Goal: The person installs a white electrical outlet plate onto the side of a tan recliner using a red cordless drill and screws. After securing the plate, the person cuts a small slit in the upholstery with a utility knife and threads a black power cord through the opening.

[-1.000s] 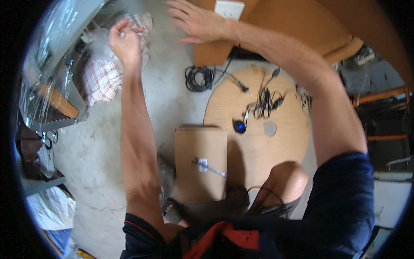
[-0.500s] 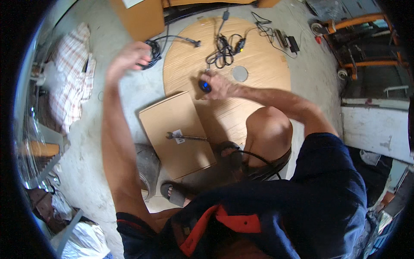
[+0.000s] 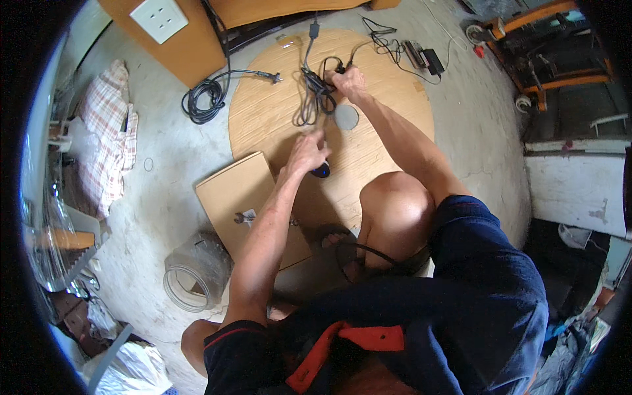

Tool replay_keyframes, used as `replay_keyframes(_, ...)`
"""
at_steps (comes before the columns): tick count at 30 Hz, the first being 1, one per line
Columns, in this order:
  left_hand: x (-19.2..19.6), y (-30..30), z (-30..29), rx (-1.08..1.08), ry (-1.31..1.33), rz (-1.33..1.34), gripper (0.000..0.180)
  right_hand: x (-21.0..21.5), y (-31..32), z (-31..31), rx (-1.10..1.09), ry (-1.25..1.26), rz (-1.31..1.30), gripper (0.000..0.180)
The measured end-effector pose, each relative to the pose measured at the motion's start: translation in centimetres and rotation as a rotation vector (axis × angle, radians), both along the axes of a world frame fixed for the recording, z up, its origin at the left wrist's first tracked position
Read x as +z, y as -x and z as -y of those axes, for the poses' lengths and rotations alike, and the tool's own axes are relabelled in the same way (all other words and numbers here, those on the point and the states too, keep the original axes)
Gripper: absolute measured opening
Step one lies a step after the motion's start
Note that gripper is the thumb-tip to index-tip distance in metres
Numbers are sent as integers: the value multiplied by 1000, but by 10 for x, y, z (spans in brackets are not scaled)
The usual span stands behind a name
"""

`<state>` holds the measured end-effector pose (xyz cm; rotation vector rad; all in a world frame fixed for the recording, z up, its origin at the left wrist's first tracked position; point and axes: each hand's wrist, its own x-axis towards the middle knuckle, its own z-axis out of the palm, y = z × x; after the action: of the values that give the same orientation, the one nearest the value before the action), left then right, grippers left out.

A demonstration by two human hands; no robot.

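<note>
My left hand (image 3: 308,153) is closed round a dark handheld device (image 3: 321,171) whose rear end shows a blue spot; its front is blurred. Farther off, my right hand (image 3: 349,84) pinches a black cable connector (image 3: 340,68) beside a bundled black cable (image 3: 316,92). Both hands are over a round wooden board (image 3: 388,118) with a grey disc (image 3: 347,118) in it. Left of the board's near part, a cardboard box (image 3: 227,181) carries a wrench (image 3: 242,218), partly hidden by my left forearm.
A coiled black power cord (image 3: 204,102) lies by an orange-brown panel with a white socket (image 3: 159,18). A black adapter (image 3: 432,62) rests beyond the board. An orange wheeled frame (image 3: 540,62) stands right; a clear jar (image 3: 191,280) lies near left.
My left hand has come in from the coiled cord and holds the dark device that my right hand held. My right hand has moved away to the cable. The view has shifted.
</note>
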<state>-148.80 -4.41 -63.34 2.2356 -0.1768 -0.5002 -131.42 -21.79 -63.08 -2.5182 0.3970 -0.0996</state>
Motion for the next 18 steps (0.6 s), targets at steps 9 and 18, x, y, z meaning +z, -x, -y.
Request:
replay_keyframes(9,41,-4,-24,694,170,207,21,39,51,27,252,-499,211,31)
replay_keyframes(18,73,-1,-21,363,1274,-535,48,111,186,-4,954,-288,469,38)
